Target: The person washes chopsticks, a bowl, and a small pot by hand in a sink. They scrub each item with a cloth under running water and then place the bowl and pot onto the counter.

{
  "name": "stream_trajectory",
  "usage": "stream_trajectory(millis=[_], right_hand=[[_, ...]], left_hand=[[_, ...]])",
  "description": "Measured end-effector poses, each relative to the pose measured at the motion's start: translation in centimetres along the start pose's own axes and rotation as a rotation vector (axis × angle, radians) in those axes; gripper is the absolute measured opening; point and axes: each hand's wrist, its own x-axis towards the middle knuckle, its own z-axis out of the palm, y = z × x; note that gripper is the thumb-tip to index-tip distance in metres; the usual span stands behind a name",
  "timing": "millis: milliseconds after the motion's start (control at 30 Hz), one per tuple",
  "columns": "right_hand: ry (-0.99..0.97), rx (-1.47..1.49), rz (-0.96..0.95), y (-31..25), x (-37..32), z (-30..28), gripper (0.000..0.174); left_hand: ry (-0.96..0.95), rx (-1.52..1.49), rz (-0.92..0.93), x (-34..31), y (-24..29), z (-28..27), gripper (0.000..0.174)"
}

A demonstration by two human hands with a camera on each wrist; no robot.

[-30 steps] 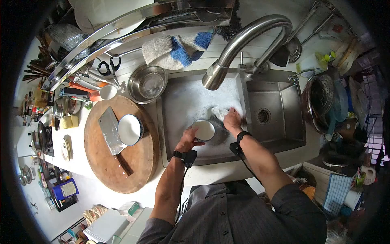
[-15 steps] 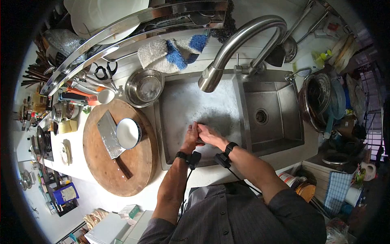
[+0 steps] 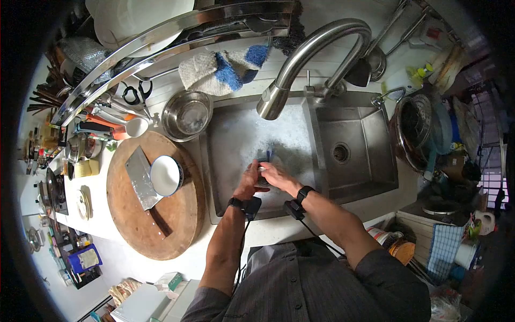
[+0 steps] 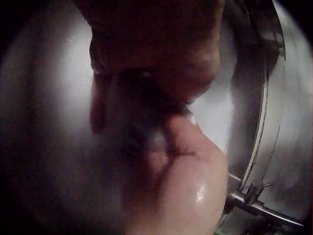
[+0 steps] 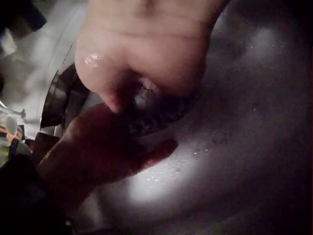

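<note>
Over the soapy water of the large sink basin, both hands meet around a bowl. Dark blue patterning on the bowl shows in the right wrist view, beneath the right hand. My left hand grips the bowl from the left side, its fingers partly covered by the other hand. My right hand is curled over the bowl and holds a white cloth, of which only a small bit shows in the palm. The left wrist view is dark and blurred, with the two hands overlapping.
Left of the sink, a round chopping board carries a cleaver and a white bowl. A metal bowl stands at the sink's back-left corner. The faucet arches over the basin; a smaller basin lies right.
The right hand has moved left with the cloth, from the basin's right side to the bowl in the left hand. The bowl has tipped, so its patterned outside now shows.
</note>
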Motion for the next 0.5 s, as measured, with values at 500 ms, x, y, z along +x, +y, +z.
stream_trajectory(millis=[500], right_hand=[[0.033, -0.669, -0.248, 5.2, 0.4, -3.5, 0.018]], left_hand=[[0.157, 0.064, 0.125, -0.7, -1.7, 0.2, 0.053]])
